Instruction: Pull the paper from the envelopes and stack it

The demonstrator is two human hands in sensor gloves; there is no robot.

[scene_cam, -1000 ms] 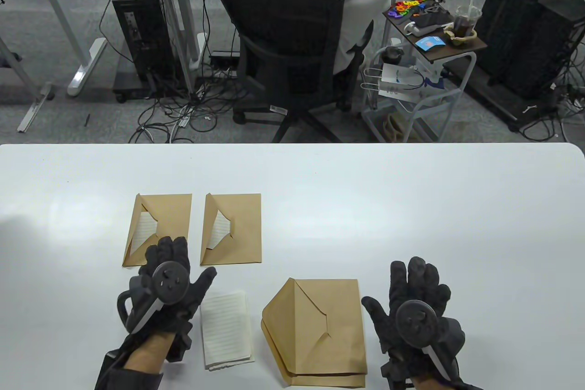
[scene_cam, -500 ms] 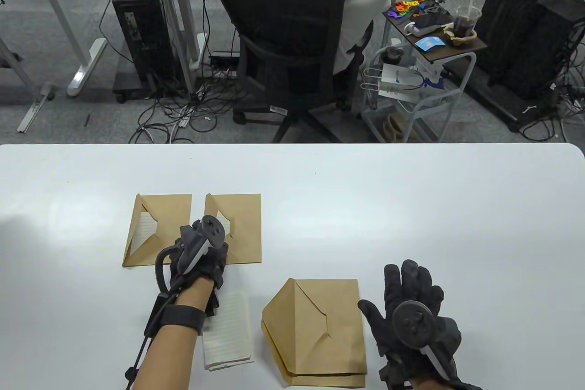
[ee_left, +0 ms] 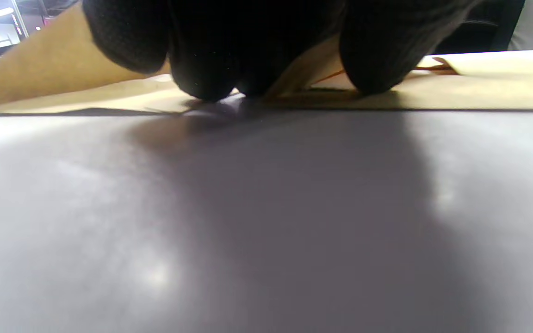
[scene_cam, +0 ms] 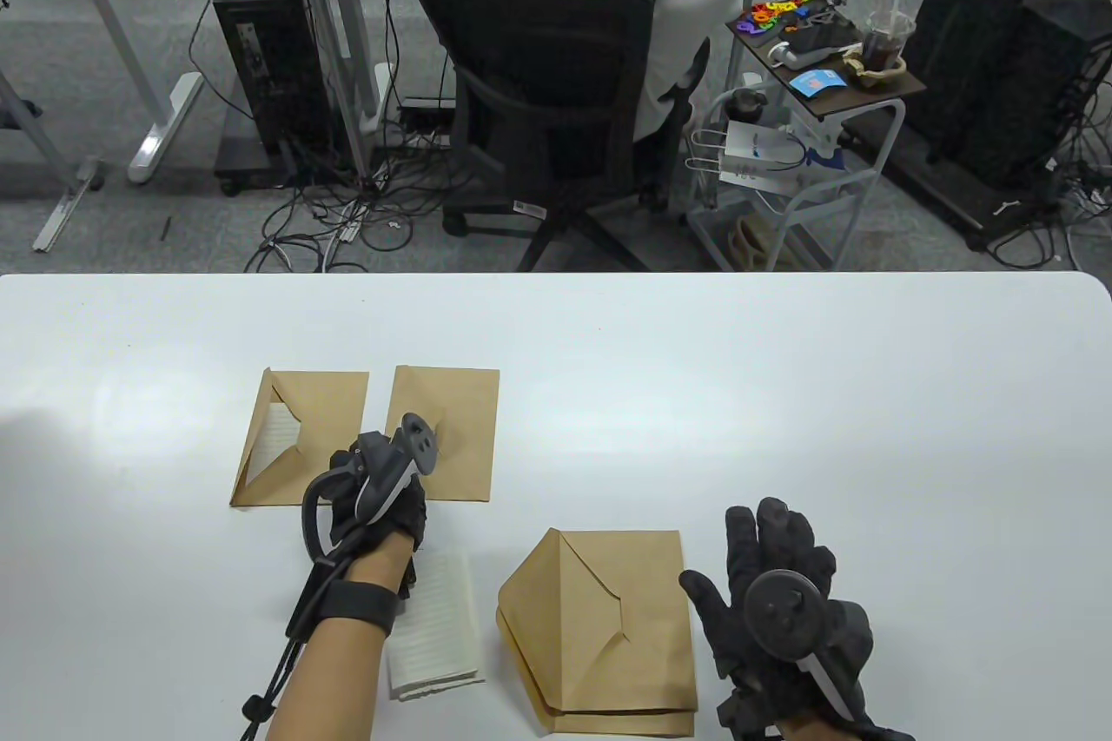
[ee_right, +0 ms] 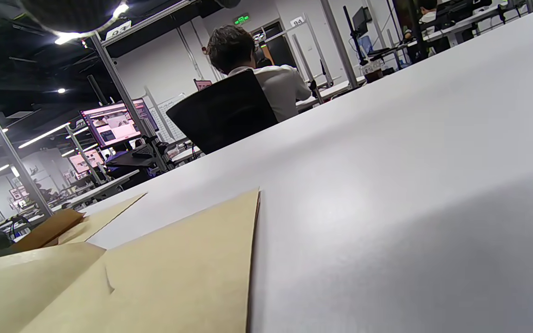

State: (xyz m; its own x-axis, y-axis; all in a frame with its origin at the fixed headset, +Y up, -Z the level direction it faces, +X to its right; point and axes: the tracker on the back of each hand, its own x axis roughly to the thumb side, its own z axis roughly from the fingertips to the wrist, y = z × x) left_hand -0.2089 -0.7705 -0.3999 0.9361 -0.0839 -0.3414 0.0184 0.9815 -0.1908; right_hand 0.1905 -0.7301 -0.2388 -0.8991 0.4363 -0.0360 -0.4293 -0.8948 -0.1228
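Your left hand (scene_cam: 380,491) presses its fingertips (ee_left: 206,83) on the middle envelope (scene_cam: 460,428); your right hand (scene_cam: 786,602) rests spread wide beside the empty envelopes (scene_cam: 608,628).

Worktop (scene_cam: 782,393) showing glossy white, envelopes (scene_cam: 608,628) lying in kraft brown, folded paper (scene_cam: 439,619) showing white with faint ruled lines (barely visible), both gloves (scene_cam: 782,602) appearing black knit, trackers (scene_cam: 786,606) reading dark grey, office chair (scene_cam: 539,81) standing black beyond.
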